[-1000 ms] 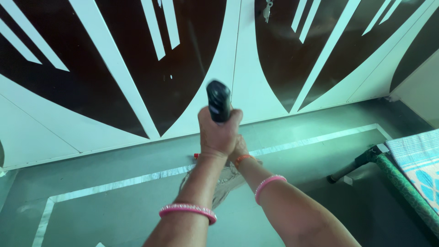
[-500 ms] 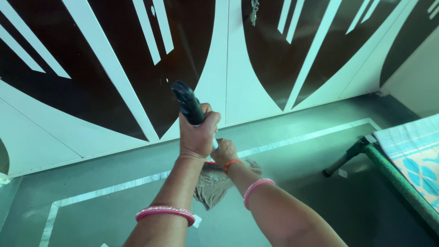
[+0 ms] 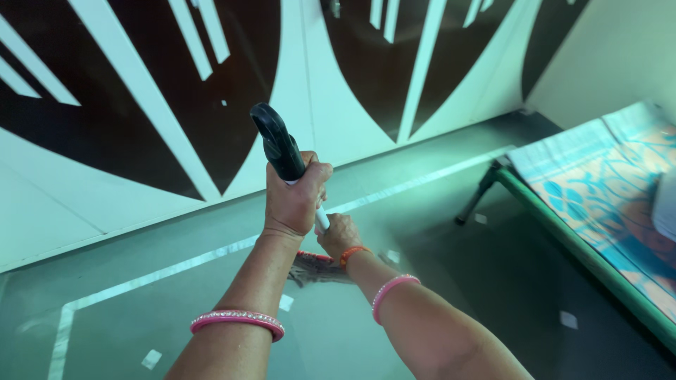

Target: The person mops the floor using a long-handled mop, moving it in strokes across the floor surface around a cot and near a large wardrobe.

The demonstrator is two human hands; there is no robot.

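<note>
Grey floor [image 3: 176,309] with pale stripe, patterned wall [image 3: 141,105], green cot [image 3: 598,260]

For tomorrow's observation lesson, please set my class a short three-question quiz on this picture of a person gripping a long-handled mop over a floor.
1. True or false: both hands grip the mop handle.
2. Which hand is higher on the handle? A) left hand B) right hand
3. Fill in: the mop head rests on the ____.

Extra detail to notice: a pink bangle sits on each forearm, the black grip sticks out above the upper hand, and a cot with a green frame stands at the right.

Key: 1 true; 2 A; 3 floor.
</note>
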